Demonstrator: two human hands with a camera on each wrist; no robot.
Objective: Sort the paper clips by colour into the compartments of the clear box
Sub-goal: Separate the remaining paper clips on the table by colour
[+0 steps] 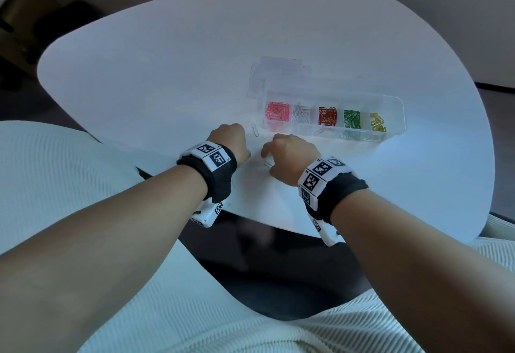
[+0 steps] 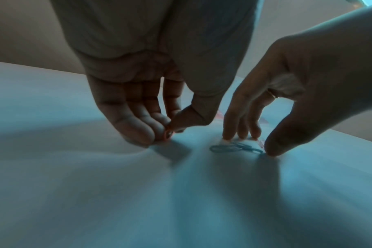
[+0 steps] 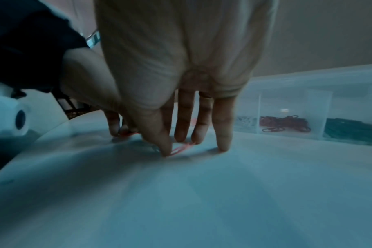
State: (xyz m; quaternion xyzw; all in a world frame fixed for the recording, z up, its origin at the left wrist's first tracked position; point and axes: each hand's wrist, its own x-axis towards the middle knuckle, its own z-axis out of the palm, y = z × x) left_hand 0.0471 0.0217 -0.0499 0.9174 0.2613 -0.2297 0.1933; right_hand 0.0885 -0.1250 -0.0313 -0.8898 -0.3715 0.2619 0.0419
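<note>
The clear box (image 1: 399, 107) lies right of centre on the white table, its compartments holding pink (image 1: 277, 111), white, red (image 3: 285, 124), green and yellow clips. My left hand (image 2: 170, 132) pinches a pink paper clip (image 2: 168, 133) between thumb and fingertips, just above the table. My right hand (image 3: 179, 147) stands beside it with straight fingers. Its thumb and fingertips touch the table around a pink clip (image 3: 182, 148) and some pale clips (image 2: 234, 148). Another white clip (image 1: 255, 129) lies loose just beyond my left hand (image 1: 230, 139).
The table's curved front edge (image 1: 264, 221) runs close under both wrists. A flat clear lid or sheet (image 1: 274, 76) lies behind the box. My lap in ribbed white cloth (image 1: 69, 185) is below the table edge.
</note>
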